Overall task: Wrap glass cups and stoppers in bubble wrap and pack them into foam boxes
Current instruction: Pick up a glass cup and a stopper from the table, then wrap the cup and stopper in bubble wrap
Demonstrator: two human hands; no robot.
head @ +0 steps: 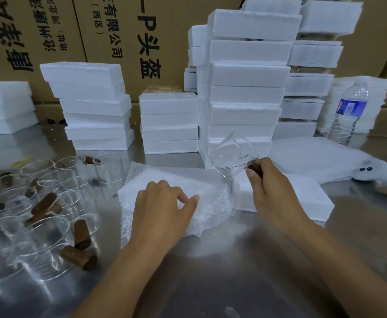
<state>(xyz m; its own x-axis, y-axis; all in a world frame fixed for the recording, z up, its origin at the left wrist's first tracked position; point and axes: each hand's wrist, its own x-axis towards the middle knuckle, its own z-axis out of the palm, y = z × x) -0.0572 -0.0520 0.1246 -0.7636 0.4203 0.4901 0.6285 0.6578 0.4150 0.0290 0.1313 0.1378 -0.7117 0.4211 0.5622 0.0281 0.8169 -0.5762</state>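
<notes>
My right hand (270, 191) has its thumb and fingertips curled tight around a brown stopper (255, 169), pinching it up off the table, and a clear glass cup (230, 157) tilts right against it, its outline too blurred for me to tell whether the stopper sits in its mouth. My left hand (162, 207) lies knuckles-up on the bubble wrap (215, 204), fingers bent with their tips tucked under and the thumb stretched out to the right along the sheet; I cannot tell whether they pinch a fold or only press it flat. The wrap is spread over a low foam box (302, 198) that sits just in front of me on the steel table (233, 260). To my left more glass cups (57, 180) crowd together, some lying on their sides, with loose stoppers (78, 257) scattered among and against them. Behind my hands rise stacks of white foam boxes (245, 95), the tallest in the middle. Off to the right lie flat white padding sheets (314, 154), a white handled tool (378, 179) resting at their edge, and a water bottle (348, 113) standing upright near the back. Printed cardboard cartons (119, 31) wall off the rear.
</notes>
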